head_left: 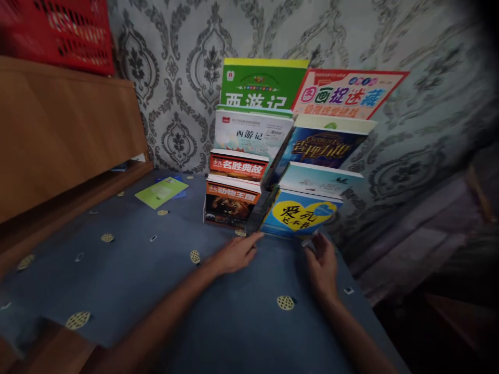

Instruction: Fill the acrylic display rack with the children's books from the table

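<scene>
Two tiered columns of books stand upright on the blue cloth. At the front of the right column is a blue book (301,214) with a yellow heart. My left hand (236,254) lies low over the cloth, its index finger stretched to that book's lower left corner. By the lower right corner, my right hand (324,262) closes its thumb and curled fingers around a pale edge of the book stand (310,240); most of the stand is hidden. An animal book (232,202) with a lion fronts the left column, apart from both hands.
A green booklet (161,192) lies over a blue one (180,194) at the left. Beyond it stands a wooden cabinet (70,135) with a red basket (78,34) on top. Patterned wallpaper (179,104) is behind the books. The cloth-covered surface (156,270) ends at the right.
</scene>
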`<action>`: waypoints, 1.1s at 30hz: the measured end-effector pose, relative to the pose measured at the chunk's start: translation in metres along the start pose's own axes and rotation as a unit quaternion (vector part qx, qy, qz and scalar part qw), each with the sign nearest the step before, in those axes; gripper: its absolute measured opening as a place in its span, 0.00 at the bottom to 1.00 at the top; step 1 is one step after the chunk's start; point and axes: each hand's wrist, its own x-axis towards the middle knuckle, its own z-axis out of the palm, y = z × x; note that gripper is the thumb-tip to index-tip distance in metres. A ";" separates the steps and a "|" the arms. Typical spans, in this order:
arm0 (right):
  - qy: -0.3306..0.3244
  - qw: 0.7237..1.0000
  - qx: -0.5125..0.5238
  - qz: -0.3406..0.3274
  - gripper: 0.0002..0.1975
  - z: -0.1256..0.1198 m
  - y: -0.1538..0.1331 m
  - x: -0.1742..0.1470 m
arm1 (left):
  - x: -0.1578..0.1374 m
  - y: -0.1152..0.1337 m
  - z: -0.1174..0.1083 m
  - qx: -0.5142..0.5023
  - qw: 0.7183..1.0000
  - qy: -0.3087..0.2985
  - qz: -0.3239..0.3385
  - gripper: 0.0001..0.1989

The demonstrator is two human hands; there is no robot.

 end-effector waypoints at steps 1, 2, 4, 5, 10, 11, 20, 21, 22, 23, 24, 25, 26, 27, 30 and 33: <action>-0.005 1.000 -0.008 0.011 0.34 -0.002 0.001 -0.005 | -0.011 -0.004 -0.013 0.022 1.000 -0.012 0.004 0.20; -0.011 0.999 -0.015 0.026 0.34 -0.003 0.002 -0.009 | -0.023 -0.009 -0.026 0.039 0.999 -0.015 -0.001 0.17; -0.025 0.998 -0.022 0.057 0.34 -0.005 0.004 -0.019 | -0.045 -0.024 -0.053 0.062 0.997 0.016 -0.041 0.14; -0.033 0.997 -0.023 0.070 0.34 -0.005 0.004 -0.024 | -0.055 -0.033 -0.066 0.076 0.993 0.041 -0.074 0.14; -0.060 0.995 -0.036 0.076 0.33 0.001 -0.002 -0.047 | -0.084 -0.072 -0.132 0.288 0.895 0.198 -0.276 0.16; -0.066 0.994 -0.044 0.070 0.33 0.001 -0.003 -0.050 | -0.086 -0.078 -0.143 0.310 0.877 0.219 -0.294 0.18; -0.099 0.989 -0.104 0.037 0.28 0.001 -0.004 -0.052 | -0.090 -0.127 -0.198 0.395 0.808 0.137 -0.415 0.30; -0.099 0.989 -0.106 0.033 0.27 0.001 -0.004 -0.052 | -0.089 -0.129 -0.199 0.399 0.804 0.126 -0.422 0.31; -0.099 0.989 -0.108 0.030 0.27 0.001 -0.005 -0.052 | -0.087 -0.130 -0.201 0.409 0.799 0.115 -0.426 0.30; -0.100 0.989 -0.108 0.030 0.26 0.002 -0.006 -0.052 | -0.085 -0.130 -0.202 0.420 0.792 0.106 -0.429 0.30; -0.103 0.988 -0.108 0.031 0.26 0.002 -0.006 -0.052 | -0.082 -0.129 -0.203 0.430 0.787 0.096 -0.432 0.29; -0.105 0.988 -0.108 0.033 0.26 0.002 -0.007 -0.051 | -0.079 -0.129 -0.204 0.439 0.781 0.088 -0.434 0.28; -0.108 0.988 -0.108 0.035 0.26 0.002 -0.008 -0.051 | -0.075 -0.128 -0.205 0.447 0.776 0.083 -0.437 0.27; -0.111 0.987 -0.109 0.036 0.26 0.002 -0.009 -0.051 | -0.071 -0.127 -0.205 0.454 0.771 0.081 -0.439 0.26; -0.115 0.987 -0.109 0.033 0.26 0.001 -0.009 -0.050 | -0.061 -0.124 -0.203 0.472 0.761 0.074 -0.439 0.23; -0.116 0.987 -0.107 0.024 0.25 0.001 -0.009 -0.049 | -0.055 -0.120 -0.200 0.486 0.764 0.046 -0.421 0.21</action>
